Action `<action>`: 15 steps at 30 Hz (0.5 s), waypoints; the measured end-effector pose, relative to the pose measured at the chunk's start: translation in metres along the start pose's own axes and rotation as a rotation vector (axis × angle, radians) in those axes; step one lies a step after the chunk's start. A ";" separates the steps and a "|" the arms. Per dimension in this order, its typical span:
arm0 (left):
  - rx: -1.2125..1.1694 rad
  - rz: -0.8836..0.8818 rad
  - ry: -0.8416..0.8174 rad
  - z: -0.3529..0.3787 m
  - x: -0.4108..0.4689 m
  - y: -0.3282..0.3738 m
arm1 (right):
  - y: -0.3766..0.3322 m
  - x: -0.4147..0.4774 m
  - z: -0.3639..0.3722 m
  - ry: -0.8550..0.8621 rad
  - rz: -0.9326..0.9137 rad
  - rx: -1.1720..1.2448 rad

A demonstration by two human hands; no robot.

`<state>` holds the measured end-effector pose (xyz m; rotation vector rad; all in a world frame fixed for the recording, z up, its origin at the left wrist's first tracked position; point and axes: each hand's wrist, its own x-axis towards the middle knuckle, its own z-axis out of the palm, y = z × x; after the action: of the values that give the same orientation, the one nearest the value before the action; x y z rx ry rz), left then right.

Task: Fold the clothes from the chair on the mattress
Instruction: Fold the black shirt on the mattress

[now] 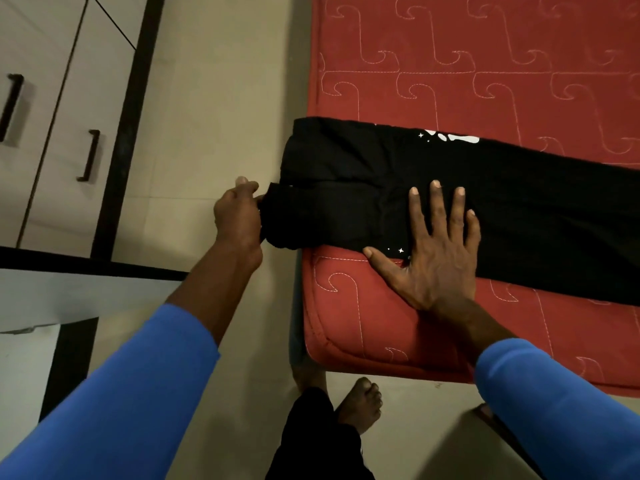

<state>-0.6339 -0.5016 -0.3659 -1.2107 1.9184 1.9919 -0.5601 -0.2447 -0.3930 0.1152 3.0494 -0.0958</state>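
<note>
A black garment (519,202) with small white print lies in a long folded strip across the red quilted mattress (450,57). Its left end hangs past the mattress edge. My left hand (239,216) grips that overhanging end, fingers curled round the cloth. Flat on the garment near the mattress's front edge lies my right hand (436,247), with its fingers spread and straight and the thumb reaching onto the red cover. The chair is out of view.
A white cupboard (52,116) with dark handles and dark frame stands at the left. Beige floor (214,98) runs between it and the mattress. My bare foot (360,400) and dark trouser leg are below, by the mattress corner.
</note>
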 end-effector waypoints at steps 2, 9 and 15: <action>-0.079 0.003 -0.021 0.000 0.004 -0.002 | -0.004 0.001 -0.002 0.013 0.011 0.000; 0.124 0.206 -0.149 -0.005 -0.018 -0.041 | -0.026 0.028 -0.005 0.124 -0.166 0.079; -0.143 0.164 -0.224 -0.011 0.008 -0.009 | -0.029 0.031 0.008 0.063 -0.171 0.055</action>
<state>-0.6289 -0.5128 -0.3768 -0.8363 1.8448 2.2711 -0.5927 -0.2718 -0.4022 -0.1425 3.1147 -0.1911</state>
